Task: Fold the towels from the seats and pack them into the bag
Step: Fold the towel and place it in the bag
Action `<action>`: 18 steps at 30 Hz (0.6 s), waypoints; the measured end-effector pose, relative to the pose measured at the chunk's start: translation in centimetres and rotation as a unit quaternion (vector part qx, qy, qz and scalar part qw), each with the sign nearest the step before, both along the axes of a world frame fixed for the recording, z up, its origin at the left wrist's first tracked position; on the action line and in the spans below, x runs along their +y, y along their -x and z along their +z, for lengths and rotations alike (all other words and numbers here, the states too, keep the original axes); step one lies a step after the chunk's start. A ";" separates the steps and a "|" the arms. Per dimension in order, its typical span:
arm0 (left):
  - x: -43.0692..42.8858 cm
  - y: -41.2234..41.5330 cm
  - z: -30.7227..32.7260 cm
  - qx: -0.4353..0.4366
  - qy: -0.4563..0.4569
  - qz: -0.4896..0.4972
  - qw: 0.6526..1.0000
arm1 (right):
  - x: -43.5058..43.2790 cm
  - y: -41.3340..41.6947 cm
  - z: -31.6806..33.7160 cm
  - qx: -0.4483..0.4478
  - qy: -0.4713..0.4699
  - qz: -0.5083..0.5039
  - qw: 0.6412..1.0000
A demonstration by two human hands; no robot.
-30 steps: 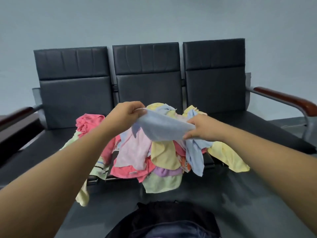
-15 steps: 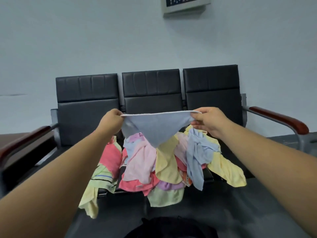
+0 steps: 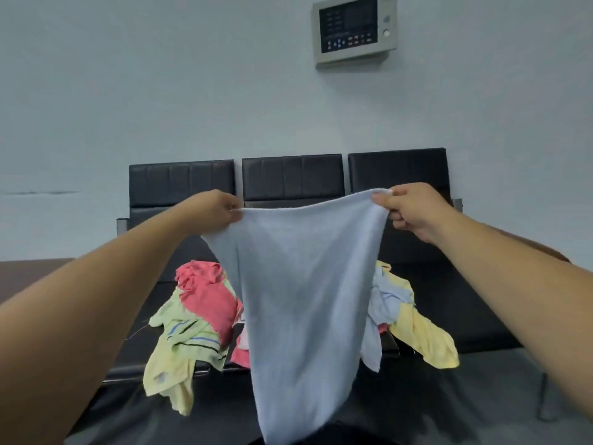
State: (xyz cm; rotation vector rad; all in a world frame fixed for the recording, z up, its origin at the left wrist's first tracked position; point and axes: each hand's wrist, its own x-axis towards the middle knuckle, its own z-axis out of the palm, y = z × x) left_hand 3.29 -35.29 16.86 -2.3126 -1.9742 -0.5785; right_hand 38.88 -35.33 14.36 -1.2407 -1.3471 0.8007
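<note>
A light blue towel (image 3: 305,300) hangs spread out in front of me, its top edge stretched between my hands. My left hand (image 3: 215,211) pinches the left top corner. My right hand (image 3: 409,208) pinches the right top corner. Behind the towel, a heap of pink, yellow and blue towels (image 3: 205,303) lies on the black seats (image 3: 426,300); the hanging towel hides its middle. A sliver of the dark bag (image 3: 337,436) shows at the bottom edge, under the towel's lower tip.
Three black seat backs (image 3: 292,176) stand against a pale wall. A grey control panel (image 3: 354,28) is mounted on the wall above. A brown surface (image 3: 29,274) lies at the far left. Dark floor spreads below the seats.
Both hands have lifted the blue towel higher and drawn it wider, so it now hangs open at full length. The view has tilted up, and the bag has nearly left the frame.
</note>
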 end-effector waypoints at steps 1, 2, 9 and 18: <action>0.0 0.1 -0.3 -0.060 0.020 -0.017 0.998 | -0.2 0.1 0.0 0.012 -0.007 -0.010 1.000; -0.2 0.1 -0.6 -0.155 0.049 -0.056 0.985 | -0.3 0.1 -0.1 0.024 -0.011 -0.017 1.000; -1.9 -1.6 0.0 -0.520 0.211 -0.270 0.782 | -0.7 1.4 0.1 0.090 0.064 0.101 0.989; -2.0 -3.7 -2.1 -0.345 0.169 -0.243 0.891 | -0.4 4.5 -0.4 -0.078 -0.039 -0.006 0.996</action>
